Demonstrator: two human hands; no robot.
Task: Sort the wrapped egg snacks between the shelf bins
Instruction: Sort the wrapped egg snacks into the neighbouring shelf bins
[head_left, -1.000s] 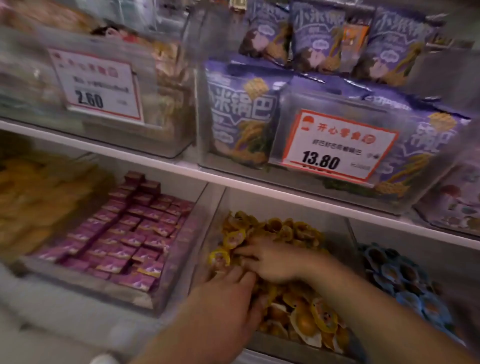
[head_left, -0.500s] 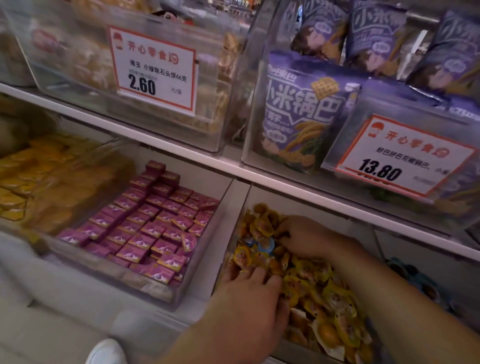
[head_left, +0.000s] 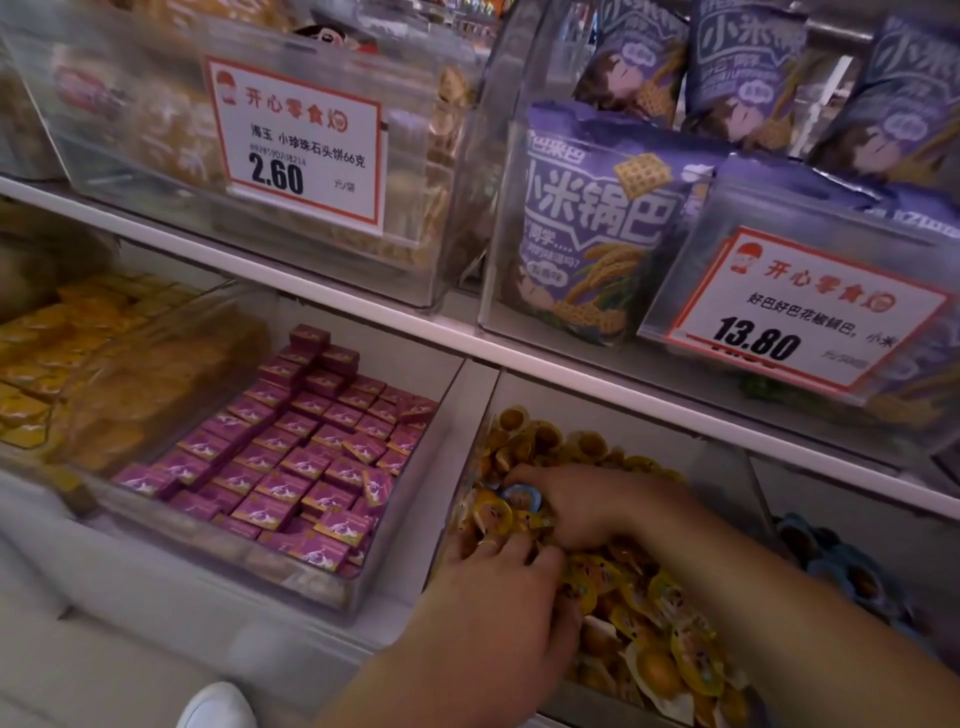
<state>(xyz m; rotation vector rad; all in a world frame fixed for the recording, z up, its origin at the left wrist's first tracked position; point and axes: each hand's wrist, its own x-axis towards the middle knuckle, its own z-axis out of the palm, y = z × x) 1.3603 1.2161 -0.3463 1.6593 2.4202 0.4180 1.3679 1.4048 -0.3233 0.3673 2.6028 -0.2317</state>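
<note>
Both my hands are down in the clear plastic shelf bin (head_left: 470, 415) on the lower shelf, the one heaped with yellow-wrapped egg snacks (head_left: 675, 639). My right hand (head_left: 582, 506) reaches in from the right with its fingers curled down onto the pile, and just beside its fingertips lies a lone blue-wrapped egg snack (head_left: 521, 494) among the yellow ones; I cannot tell whether I have it pinched yet or am only touching it. My left hand (head_left: 498, 608) lies lower and nearer to me, fingers bent into the heap, a ring on one of them, and whether it holds a packet is hidden under the knuckles. The two hands are close together, almost touching. The blue packet looks like the stray, since more blue-wrapped egg snacks (head_left: 836, 561) sit in the next bin to the right. I judge these packets light and small, with a firm egg at the middle and a thin, slick film skirt round it; the film would slip and crumple, so I'd take it across the domed middle between thumb and forefinger and lift gently, so its neighbours don't spill.
</note>
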